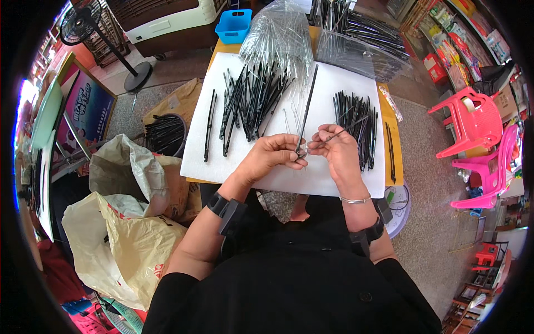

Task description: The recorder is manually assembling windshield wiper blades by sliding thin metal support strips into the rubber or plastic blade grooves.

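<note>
My left hand [276, 151] pinches the lower end of a long thin black rod [309, 100], which slants up and away over the white board [208, 178]. Close beside it, my right hand [335, 146] has its fingers closed on a thin dark stick [340, 132]. The fingertips of both hands nearly meet, and small details between them are too fine to make out. Beyond my left hand lies a loose heap of black rods [245, 108]. A neater row of black rods [364, 131] lies to the right of my right hand. Several thin wires [289, 119] lie between the heaps.
A clear bag of thin strands [278, 39] and a blue basket [233, 25] stand at the back. A clear box [356, 55] is at the back right. Open sacks [128, 172] and a bin of black rods [166, 133] stand left; pink chairs [473, 122] stand right.
</note>
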Demonstrator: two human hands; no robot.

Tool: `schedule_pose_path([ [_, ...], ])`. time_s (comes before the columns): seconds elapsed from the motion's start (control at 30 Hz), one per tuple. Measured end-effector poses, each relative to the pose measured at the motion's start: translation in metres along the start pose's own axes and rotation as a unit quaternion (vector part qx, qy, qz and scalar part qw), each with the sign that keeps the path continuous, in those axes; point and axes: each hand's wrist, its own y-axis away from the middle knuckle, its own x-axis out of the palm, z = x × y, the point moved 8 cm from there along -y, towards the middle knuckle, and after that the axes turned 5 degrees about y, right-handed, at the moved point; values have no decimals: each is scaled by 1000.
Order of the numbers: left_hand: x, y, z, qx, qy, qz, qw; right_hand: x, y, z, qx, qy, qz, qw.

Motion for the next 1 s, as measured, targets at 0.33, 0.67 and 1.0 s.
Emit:
schedule_pose_path([
  [0.33,0,2,2,-18,12,11,1000,4,-5,-11,47,-28,38,998],
  [0.67,-1,1,4,-27,31,22,999,-2,-11,-10,47,-27,19,998],
  [1.0,-5,1,7,-30,24,8,999,8,-8,-9,44,-46,51,997],
])
